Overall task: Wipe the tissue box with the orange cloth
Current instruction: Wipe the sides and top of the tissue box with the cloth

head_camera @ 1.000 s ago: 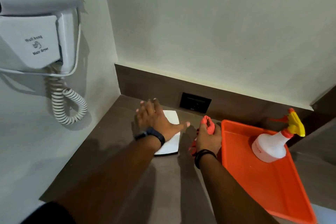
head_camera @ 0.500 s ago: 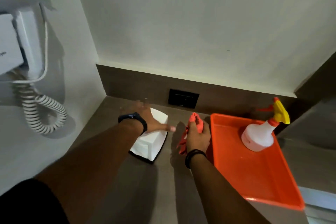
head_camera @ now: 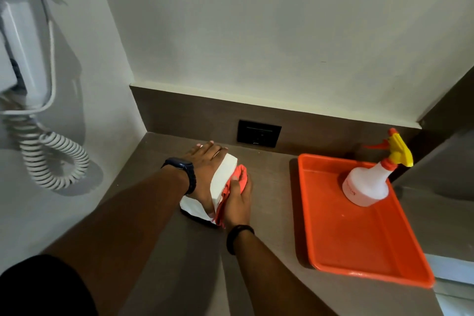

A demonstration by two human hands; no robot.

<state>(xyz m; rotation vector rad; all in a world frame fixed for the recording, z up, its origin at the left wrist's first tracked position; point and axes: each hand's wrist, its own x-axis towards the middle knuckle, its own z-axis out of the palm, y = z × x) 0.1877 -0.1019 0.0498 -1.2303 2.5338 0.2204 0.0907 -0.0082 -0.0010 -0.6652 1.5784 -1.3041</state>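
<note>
The white tissue box (head_camera: 223, 176) stands on the brown counter near the back-left corner. My left hand (head_camera: 205, 161) lies flat across its top with the fingers spread and the thumb down the near side, holding the box. My right hand (head_camera: 238, 200) presses the bunched orange cloth (head_camera: 237, 174) against the box's right side. Most of the cloth is hidden under that hand and only a strip of the box's top and a near-left corner show.
An orange tray (head_camera: 359, 246) lies on the counter to the right, with a white spray bottle (head_camera: 369, 182) with a yellow-and-orange trigger at its back. A black wall socket (head_camera: 258, 133) sits in the backsplash. A wall hair dryer (head_camera: 23, 59) with a coiled cord hangs at the left.
My right hand has carried the orange cloth left from beside the tray onto the box's right side. My left hand stays on the box. The camera has moved closer.
</note>
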